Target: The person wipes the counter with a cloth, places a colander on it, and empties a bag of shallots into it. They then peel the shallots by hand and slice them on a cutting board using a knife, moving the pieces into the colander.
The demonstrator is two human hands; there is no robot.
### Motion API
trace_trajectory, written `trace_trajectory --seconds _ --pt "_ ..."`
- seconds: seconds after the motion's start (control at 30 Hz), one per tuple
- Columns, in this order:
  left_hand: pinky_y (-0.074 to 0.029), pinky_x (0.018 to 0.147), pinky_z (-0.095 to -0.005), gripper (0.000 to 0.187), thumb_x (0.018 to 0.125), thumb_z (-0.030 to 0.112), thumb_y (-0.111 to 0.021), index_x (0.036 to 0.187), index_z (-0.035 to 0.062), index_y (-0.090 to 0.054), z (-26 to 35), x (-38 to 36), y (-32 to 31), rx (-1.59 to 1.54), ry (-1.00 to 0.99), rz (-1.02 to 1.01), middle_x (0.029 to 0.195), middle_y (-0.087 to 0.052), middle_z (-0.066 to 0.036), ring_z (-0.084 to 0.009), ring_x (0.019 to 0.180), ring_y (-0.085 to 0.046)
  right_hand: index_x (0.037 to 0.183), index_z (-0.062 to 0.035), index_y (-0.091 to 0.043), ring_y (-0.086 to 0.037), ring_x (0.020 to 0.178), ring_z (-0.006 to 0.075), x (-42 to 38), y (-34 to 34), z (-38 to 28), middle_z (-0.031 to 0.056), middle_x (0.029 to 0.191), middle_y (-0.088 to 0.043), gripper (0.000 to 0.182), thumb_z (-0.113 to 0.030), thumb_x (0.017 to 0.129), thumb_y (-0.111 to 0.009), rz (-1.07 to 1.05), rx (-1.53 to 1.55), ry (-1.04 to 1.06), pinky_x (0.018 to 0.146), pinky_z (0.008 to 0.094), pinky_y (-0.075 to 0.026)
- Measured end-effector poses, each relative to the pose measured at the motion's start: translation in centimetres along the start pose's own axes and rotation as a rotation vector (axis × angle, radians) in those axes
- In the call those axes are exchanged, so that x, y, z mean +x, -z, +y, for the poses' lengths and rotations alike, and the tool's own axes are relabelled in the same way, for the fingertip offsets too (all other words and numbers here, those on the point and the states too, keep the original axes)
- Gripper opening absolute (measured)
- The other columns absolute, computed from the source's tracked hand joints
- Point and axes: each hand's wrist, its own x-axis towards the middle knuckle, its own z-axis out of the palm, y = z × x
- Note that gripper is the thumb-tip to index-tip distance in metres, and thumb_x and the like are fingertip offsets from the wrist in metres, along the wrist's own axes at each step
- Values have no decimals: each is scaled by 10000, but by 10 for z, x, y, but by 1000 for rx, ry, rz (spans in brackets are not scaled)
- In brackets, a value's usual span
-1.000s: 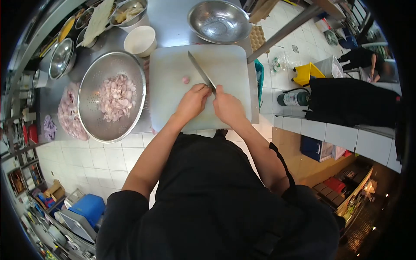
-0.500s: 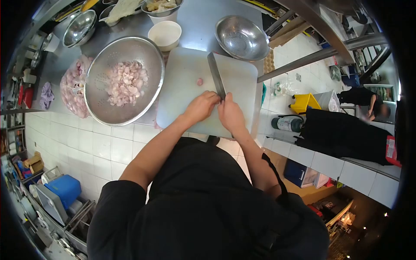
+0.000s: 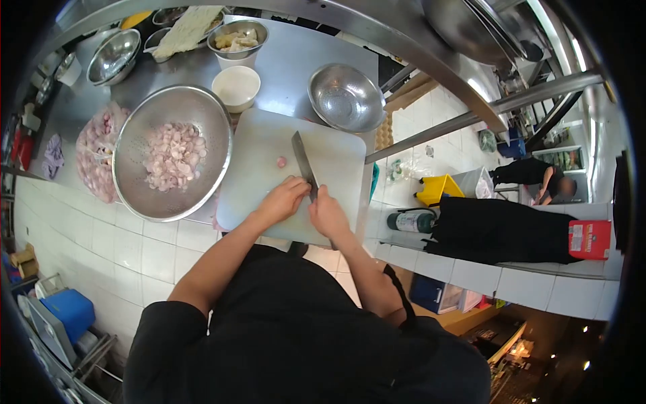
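My right hand (image 3: 328, 215) is closed round the handle of a knife (image 3: 302, 158), whose broad blade points away from me over the white cutting board (image 3: 252, 182). Close against the blade's left side, my left hand (image 3: 279, 203) has its fingers bent and pressed together; what they hold, if anything, is hidden. A small pinkish piece, like a peeled shallot (image 3: 281, 161), lies on the board just beyond my left fingertips. To the left stands a large metal colander (image 3: 128, 158) with a heap of peeled pinkish shallots (image 3: 175, 155) in it.
A plastic bag of shallots (image 3: 99, 158) sits left of the colander. Behind the board are a white bowl (image 3: 236, 87), a metal bowl of pale food (image 3: 237, 39) and a perforated metal bowl (image 3: 345, 97). A metal rail (image 3: 437, 131) crosses at right; another person (image 3: 531, 173) bends beyond it.
My view has turned, so the board, colander and hands appear lower and further left. Both hands stay together at the knife, and the loose shallot remains on the board.
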Motion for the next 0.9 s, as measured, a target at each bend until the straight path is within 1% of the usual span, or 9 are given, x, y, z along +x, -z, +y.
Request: trace_trajectory --seconds 0.03,0.13,0.23,0.43,0.53,0.67,0.77,0.83,0.9 --pt "-490 865 -409 200 810 -51 -602 1002 7 -604 0 1 2 12 -7 -19 1039 -607 -141 -343 1005 -577 1142 38 -413 -640 772 500 3 1 4 310 812 -652 322 -130 890 -521 -2 -31 40 714 591 -503" --pt "-502 846 -409 202 821 -23 -608 1019 12 -630 1 3 3 -3 -61 -37 1057 -620 -132 -333 979 -586 1146 45 -420 -645 758 492 -11 19 -5 298 797 -655 328 -121 883 -525 -62 -51 -15 705 588 -505" --pt "-505 842 -408 208 822 -21 -618 1027 12 -637 1 0 2 -9 -51 -61 1060 -624 -135 -341 985 -590 1133 40 -431 -648 747 486 -31 16 -2 290 779 -655 317 -125 881 -528 -87 -106 -45 700 584 -508" --pt "-508 833 -411 195 825 -33 -614 1014 8 -638 3 5 2 1 -15 -29 1023 -637 -134 -342 970 -599 1071 26 -438 -648 736 479 -65 33 -13 277 751 -650 253 -134 892 -518 -50 -47 -71 690 580 -509" --pt "-509 820 -411 180 828 -33 -614 1001 10 -639 4 5 0 -6 -12 -17 1012 -641 -131 -341 962 -604 1048 25 -435 -649 724 471 -58 14 3 264 735 -648 238 -135 894 -521 -20 -49 -13 678 574 -509" --pt "-514 803 -404 162 832 -28 -618 988 11 -637 3 5 -1 -2 1 -18 1013 -647 -121 -336 969 -607 1042 24 -431 -648 717 465 -64 19 -1 261 734 -650 236 -132 891 -523 -42 -11 -76 669 571 -508" --pt "-517 800 -402 146 835 -24 -619 977 10 -634 4 7 -1 15 -8 -12 1013 -647 -116 -330 974 -608 1040 21 -428 -650 718 463 -61 19 3 263 742 -653 230 -128 890 -520 -31 -13 -18 672 574 -508" --pt "-518 799 -403 138 838 -22 -619 971 10 -633 5 5 -1 25 -5 -8 1009 -647 -114 -326 973 -608 1035 16 -427 -651 717 463 -65 27 -6 265 744 -653 221 -123 887 -514 -54 -19 -71 673 575 -510" --pt "-517 807 -403 133 842 -15 -620 971 14 -632 5 6 -1 29 6 -12 1004 -644 -113 -322 976 -608 1041 15 -428 -652 716 461 -60 13 5 263 740 -653 227 -125 887 -518 -65 -21 -72 673 573 -512"
